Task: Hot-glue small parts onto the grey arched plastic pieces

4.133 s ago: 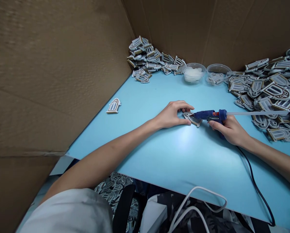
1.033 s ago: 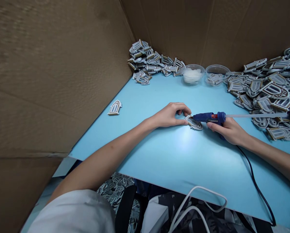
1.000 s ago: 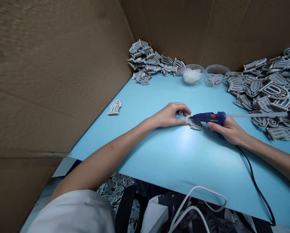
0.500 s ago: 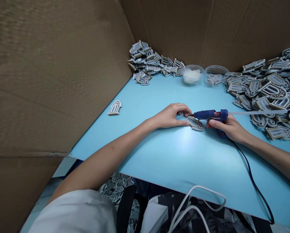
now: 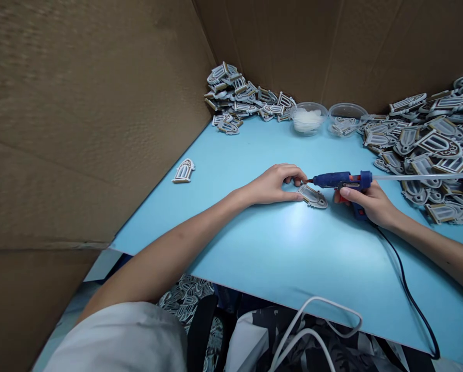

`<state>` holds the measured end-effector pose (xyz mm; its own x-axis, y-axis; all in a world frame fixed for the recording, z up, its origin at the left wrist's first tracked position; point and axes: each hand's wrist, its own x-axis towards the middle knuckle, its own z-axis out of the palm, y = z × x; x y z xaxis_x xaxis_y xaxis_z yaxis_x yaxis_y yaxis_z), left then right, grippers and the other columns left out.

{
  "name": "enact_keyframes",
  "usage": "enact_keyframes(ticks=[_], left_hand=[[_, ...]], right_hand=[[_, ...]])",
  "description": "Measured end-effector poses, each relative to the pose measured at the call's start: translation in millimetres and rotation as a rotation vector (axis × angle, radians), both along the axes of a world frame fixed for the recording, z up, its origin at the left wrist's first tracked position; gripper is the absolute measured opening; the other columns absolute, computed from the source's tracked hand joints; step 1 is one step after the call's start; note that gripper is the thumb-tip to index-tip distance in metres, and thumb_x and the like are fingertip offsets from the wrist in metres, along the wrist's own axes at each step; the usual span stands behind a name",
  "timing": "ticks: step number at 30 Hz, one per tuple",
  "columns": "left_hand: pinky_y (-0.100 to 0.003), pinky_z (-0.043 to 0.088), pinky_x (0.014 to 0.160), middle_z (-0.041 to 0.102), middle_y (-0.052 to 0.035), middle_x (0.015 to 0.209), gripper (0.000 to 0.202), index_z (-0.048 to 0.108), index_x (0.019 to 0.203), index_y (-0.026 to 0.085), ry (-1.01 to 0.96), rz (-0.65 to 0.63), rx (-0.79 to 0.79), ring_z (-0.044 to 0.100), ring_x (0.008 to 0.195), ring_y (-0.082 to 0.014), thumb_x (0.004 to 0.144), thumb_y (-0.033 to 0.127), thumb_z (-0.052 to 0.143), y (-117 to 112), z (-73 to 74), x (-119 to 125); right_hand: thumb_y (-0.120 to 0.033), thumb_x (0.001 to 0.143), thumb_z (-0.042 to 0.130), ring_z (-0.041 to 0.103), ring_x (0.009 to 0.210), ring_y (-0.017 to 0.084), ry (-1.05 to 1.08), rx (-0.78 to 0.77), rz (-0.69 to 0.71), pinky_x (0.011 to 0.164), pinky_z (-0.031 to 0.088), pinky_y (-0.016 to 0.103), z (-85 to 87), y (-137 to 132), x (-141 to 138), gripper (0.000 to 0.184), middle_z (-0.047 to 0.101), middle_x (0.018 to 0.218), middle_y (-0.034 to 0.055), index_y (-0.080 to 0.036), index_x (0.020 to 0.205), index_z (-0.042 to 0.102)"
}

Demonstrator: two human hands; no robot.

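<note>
There it was, the arched window piece (image 5: 312, 197) lying flat on the blue table (image 5: 255, 248), right between the hands: left hand (image 5: 272, 185) curled loosely just beside it, right hand (image 5: 371, 204) closed tight around a blue hot glue gun (image 5: 342, 180)!

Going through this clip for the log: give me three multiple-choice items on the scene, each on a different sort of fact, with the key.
1. Where does the lone arched piece lie?
A. Inside a tub
B. On the tabletop, beyond and left of the left hand
C. Under the cable

2. How many clear plastic tubs stand along the back?
A. One
B. Two
C. Four

3. What is the right hand doing?
A. Gripping a blue hot glue gun
B. Lying flat and open
C. Lifting a tub

1: B, it sits apart from the heaps.
2: B, they stand side by side.
3: A, its fingers wrap the handle.
</note>
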<state>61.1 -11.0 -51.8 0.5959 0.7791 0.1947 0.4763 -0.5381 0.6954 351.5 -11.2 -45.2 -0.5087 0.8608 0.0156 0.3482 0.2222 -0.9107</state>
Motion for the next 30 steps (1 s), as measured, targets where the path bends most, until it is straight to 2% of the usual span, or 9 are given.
enact_keyframes(ticks=[6, 11, 16, 19, 23, 26, 30], left_hand=[[-0.029, 0.046, 0.085, 0.07, -0.0058, 0.1, 0.034, 0.072, 0.106, 0.017, 0.009, 0.003, -0.033, 0.06, 0.092, -0.0176, 0.084, 0.042, 0.08, 0, 1.1, -2], [-0.032, 0.048, 0.09, 0.068, -0.0081, 0.106, 0.047, 0.071, 0.122, 0.018, 0.035, 0.001, -0.009, 0.063, 0.097, -0.0196, 0.084, 0.043, 0.081, -1, 0.1, -4], [-0.035, 0.05, 0.095, 0.065, -0.0111, 0.114, 0.031, 0.071, 0.107, 0.017, 0.018, -0.023, 0.137, 0.064, 0.104, -0.0219, 0.086, 0.041, 0.075, -6, 2.1, 0], [-0.035, 0.051, 0.091, 0.067, -0.0104, 0.11, 0.025, 0.066, 0.105, 0.018, -0.026, -0.082, 0.201, 0.064, 0.101, -0.0208, 0.088, 0.035, 0.073, -9, 4.3, 2], [-0.034, 0.051, 0.089, 0.068, -0.0099, 0.105, 0.02, 0.064, 0.104, 0.018, -0.031, -0.134, 0.225, 0.063, 0.099, -0.0205, 0.089, 0.031, 0.07, -10, 5.9, 4], [-0.034, 0.051, 0.087, 0.068, -0.0089, 0.102, 0.02, 0.063, 0.1, 0.018, 0.012, -0.109, 0.217, 0.063, 0.096, -0.0201, 0.087, 0.032, 0.069, -9, 6.0, 3], [-0.032, 0.049, 0.08, 0.067, -0.0061, 0.092, 0.02, 0.061, 0.092, 0.018, 0.06, -0.043, 0.225, 0.061, 0.086, -0.0187, 0.082, 0.033, 0.07, -8, 4.4, 2]], right_hand=[[-0.059, 0.082, 0.073, 0.049, 0.063, 0.02, 0.313, -0.046, -0.147, 0.057, 0.042, 0.035, 8.0, 2, -2, 0.042, 0.057, 0.069, 0.0058, -0.022, 0.064, 0.061], [-0.057, 0.082, 0.073, 0.048, 0.064, 0.02, 0.306, -0.029, -0.184, 0.058, 0.04, 0.036, 7.9, 1, -3, 0.041, 0.056, 0.07, 0.006, -0.023, 0.064, 0.061], [-0.06, 0.086, 0.073, 0.05, 0.063, 0.021, 0.216, -0.008, -0.223, 0.059, 0.039, 0.037, -0.2, 1, 0, 0.038, 0.059, 0.069, 0.0055, -0.024, 0.073, 0.068], [-0.058, 0.088, 0.073, 0.051, 0.064, 0.022, 0.231, -0.008, -0.212, 0.06, 0.039, 0.038, -1.5, 1, 1, 0.036, 0.061, 0.07, 0.0058, -0.025, 0.073, 0.07], [-0.055, 0.084, 0.076, 0.053, 0.064, 0.021, 0.277, -0.055, -0.212, 0.06, 0.041, 0.038, 3.2, 0, 0, 0.033, 0.069, 0.078, 0.0072, -0.025, 0.073, 0.073], [-0.054, 0.083, 0.076, 0.055, 0.065, 0.022, 0.244, -0.069, -0.168, 0.062, 0.044, 0.038, 5.3, 0, 0, 0.033, 0.071, 0.076, 0.0071, -0.024, 0.071, 0.074], [-0.055, 0.084, 0.075, 0.058, 0.066, 0.022, 0.102, -0.023, -0.034, 0.063, 0.044, 0.036, 2.9, 0, 2, 0.038, 0.068, 0.067, 0.0063, -0.021, 0.067, 0.073]])
